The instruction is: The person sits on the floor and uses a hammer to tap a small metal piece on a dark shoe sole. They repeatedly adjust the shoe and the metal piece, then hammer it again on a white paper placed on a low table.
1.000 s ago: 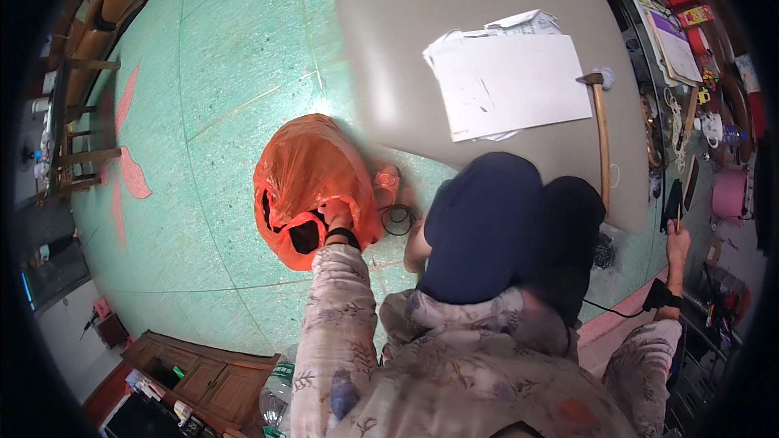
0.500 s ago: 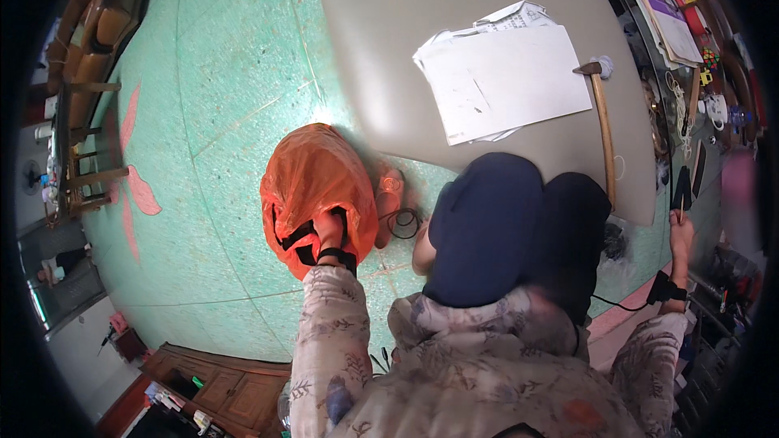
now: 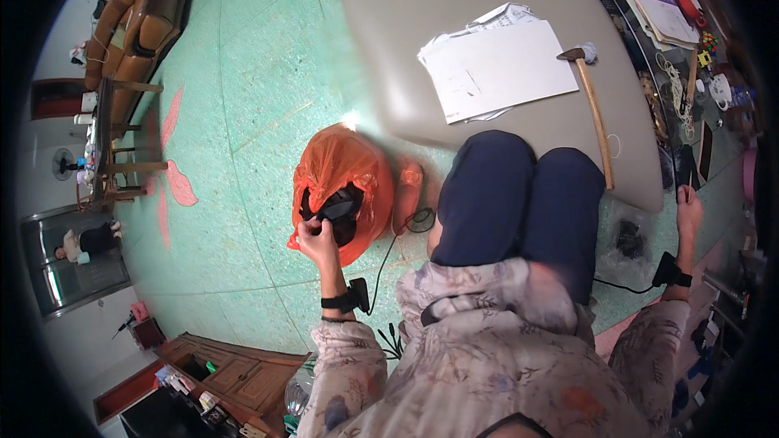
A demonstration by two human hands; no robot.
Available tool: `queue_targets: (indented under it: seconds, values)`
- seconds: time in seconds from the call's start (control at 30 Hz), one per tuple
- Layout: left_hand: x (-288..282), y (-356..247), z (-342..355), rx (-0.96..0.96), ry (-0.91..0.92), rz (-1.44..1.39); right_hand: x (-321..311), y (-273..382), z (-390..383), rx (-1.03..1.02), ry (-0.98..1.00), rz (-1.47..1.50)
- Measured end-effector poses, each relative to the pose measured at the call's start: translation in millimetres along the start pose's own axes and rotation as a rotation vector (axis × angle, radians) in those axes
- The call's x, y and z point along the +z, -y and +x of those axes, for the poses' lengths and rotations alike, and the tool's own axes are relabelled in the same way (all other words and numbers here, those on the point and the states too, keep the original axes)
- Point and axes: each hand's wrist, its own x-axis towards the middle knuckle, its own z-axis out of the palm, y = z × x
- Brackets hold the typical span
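Note:
An orange plastic bag (image 3: 369, 195) stands on the green floor at my left, its mouth gaping toward me with black items (image 3: 345, 203) inside. At that mouth is my left hand (image 3: 322, 247), its fingers closed in a pinch against the black contents; what exactly they grip is too small to tell. Out at the far right, my right hand (image 3: 689, 212) is closed around a thin, light-brown stick-like piece. A dark, flat strip (image 3: 686, 166) lies just beyond those fingers, and I cannot tell if it is joined to the piece. Both wrists wear black straps.
On the grey table (image 3: 389, 57) ahead lie white papers (image 3: 503, 69) and a wooden-handled hammer (image 3: 592, 113). Cluttered shelving with a white mug (image 3: 719, 91) runs along the right. A pink slipper (image 3: 408, 195) and a looped black cable (image 3: 419, 220) sit between bag and knees.
My left hand has drawn back from inside the bag to its mouth, and more black contents show. The right hand still holds the thin piece. The view has shifted slightly.

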Motion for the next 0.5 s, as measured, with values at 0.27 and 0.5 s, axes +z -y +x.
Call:
queue_targets:
  seconds: [0.27, 0.5]
  values:
    - [-56, -144, -40, -0.074, 0.205, -0.759, -34, 71, -39, -0.181, -0.029, 0.433]
    - [-3, -223, -107, -0.343, 0.976, -0.978, -71, 236, -147, -0.627, 0.675, 0.962]
